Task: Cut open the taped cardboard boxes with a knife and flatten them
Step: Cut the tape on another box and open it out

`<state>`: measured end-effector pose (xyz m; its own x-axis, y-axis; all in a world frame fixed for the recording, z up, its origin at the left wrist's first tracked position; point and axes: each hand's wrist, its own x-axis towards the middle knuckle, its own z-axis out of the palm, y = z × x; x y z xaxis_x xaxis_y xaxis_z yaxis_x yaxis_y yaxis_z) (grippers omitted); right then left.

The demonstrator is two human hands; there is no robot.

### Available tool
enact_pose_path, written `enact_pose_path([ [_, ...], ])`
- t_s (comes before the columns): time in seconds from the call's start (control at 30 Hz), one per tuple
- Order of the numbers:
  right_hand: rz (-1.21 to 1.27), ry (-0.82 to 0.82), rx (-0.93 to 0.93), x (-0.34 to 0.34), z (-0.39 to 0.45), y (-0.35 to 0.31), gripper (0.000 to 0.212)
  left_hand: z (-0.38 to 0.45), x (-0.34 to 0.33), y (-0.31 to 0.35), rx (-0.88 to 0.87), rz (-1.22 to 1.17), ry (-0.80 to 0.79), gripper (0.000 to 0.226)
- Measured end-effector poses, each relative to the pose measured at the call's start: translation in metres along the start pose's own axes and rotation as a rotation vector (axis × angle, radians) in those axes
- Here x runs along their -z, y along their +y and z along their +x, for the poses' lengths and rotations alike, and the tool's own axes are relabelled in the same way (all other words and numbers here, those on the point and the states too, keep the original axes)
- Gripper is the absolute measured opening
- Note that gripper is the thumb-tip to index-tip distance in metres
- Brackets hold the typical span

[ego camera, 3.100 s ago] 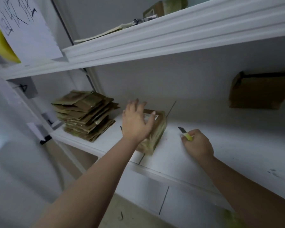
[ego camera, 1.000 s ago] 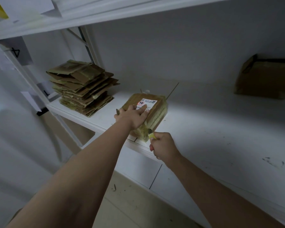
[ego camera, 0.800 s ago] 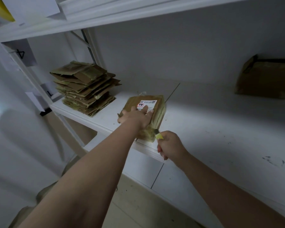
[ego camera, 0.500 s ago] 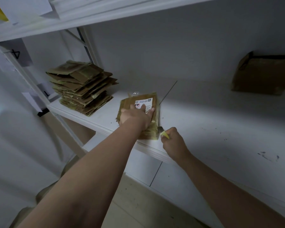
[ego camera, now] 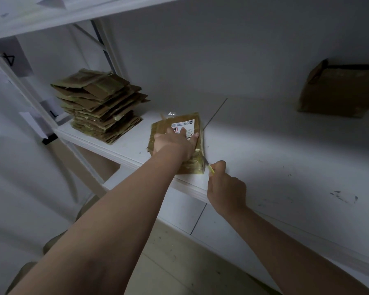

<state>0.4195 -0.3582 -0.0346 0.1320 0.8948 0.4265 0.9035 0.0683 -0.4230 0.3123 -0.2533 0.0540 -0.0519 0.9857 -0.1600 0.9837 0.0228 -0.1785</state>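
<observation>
A small taped cardboard box (ego camera: 195, 165) with a white shipping label lies near the front edge of the white shelf (ego camera: 264, 158). My left hand (ego camera: 175, 142) presses flat on its top, fingers spread over the label. My right hand (ego camera: 226, 188) grips a yellow-handled knife (ego camera: 209, 167), and the blade tip touches the box's right side at its near corner.
A stack of flattened cardboard boxes (ego camera: 100, 105) sits at the shelf's left end beside the rack upright. Another cardboard box (ego camera: 339, 88) stands at the back right. A second shelf board (ego camera: 51, 13) runs overhead. The floor lies below the shelf edge.
The knife has travelled from the box's near face round to its right side. My left hand stayed pressed on the box, which has turned a little and lies flatter.
</observation>
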Motion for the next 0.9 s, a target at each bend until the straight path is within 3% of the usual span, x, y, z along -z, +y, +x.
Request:
enact_pose_path([
  [0.13, -0.104, 0.027, 0.089, -0.008, 0.001, 0.005, 0.035, 0.000, 0.002, 0.001, -0.013, 0.011, -0.009, 0.072],
  [0.3, -0.169, -0.076, 0.120, -0.017, -0.001, 0.014, 0.056, -0.001, 0.006, 0.000, -0.041, 0.027, 0.006, 0.075],
  [0.37, -0.224, -0.098, 0.126, -0.018, 0.000, 0.015, 0.056, -0.003, 0.007, -0.002, -0.043, 0.003, -0.004, 0.082],
  [0.43, -0.230, -0.120, 0.159, -0.015, 0.001, 0.013, 0.043, -0.007, 0.009, -0.002, -0.034, -0.029, -0.022, 0.098],
  [0.53, -0.084, -0.217, 0.143, -0.010, 0.001, 0.017, 0.024, -0.012, 0.011, 0.000, -0.031, -0.027, -0.051, 0.099],
  [0.7, 0.597, -0.013, -0.158, -0.001, 0.002, 0.032, 0.010, -0.004, 0.013, -0.022, -0.227, -0.189, -0.118, 0.077],
  [0.8, 0.625, 0.026, -0.236, -0.002, 0.006, 0.034, 0.019, 0.000, 0.010, -0.050, -0.427, -0.229, -0.149, 0.077],
  [0.9, 0.457, 0.004, -0.246, -0.002, 0.012, 0.044, 0.030, 0.004, 0.008, -0.067, -0.483, -0.253, -0.209, 0.082],
])
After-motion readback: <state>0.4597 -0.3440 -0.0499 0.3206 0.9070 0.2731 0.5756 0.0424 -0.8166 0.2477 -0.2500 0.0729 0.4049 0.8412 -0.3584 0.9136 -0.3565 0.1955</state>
